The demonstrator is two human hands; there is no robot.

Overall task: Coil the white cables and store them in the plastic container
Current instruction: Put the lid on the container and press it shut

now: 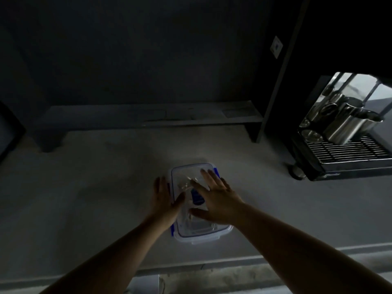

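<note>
I am looking down at the plastic container, which is sitting near the front middle of the desk with its clear lid lying on top. Through the lid I am making out pale loops that I take for the white cables, plus a dark blue patch I cannot identify. So I am judging the coiling and stowing as done, and the closing as what is left: the blue clips along the edges are not clearly latched in this dim light.

My right hand is lying flat on the lid, fingers spread and released, pressing rather than gripping. My left hand is resting against the container's left edge, fingers extended, grasping nothing.

Further out, a coffee machine with steel jugs is standing well apart at the right, and a low shelf is running along the back. Nothing is crowding the container.
</note>
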